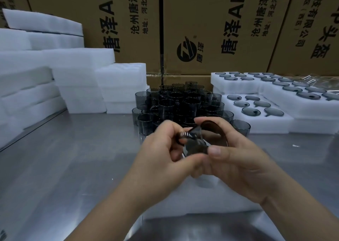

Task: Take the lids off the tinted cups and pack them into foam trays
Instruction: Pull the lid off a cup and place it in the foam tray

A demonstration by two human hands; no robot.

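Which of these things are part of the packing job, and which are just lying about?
In the job: held smoky tinted plastic cup and dark round lid; pile of grey tinted cups; white foam trays.
Lying about: brown printed cardboard boxes; small white scrap on the steel table.

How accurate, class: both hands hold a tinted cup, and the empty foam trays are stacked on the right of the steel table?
Not quite: the head view shows the empty foam trays stacked on the left of the steel table; the right-hand trays are filled. The left hand and right hand do hold the tinted cup.
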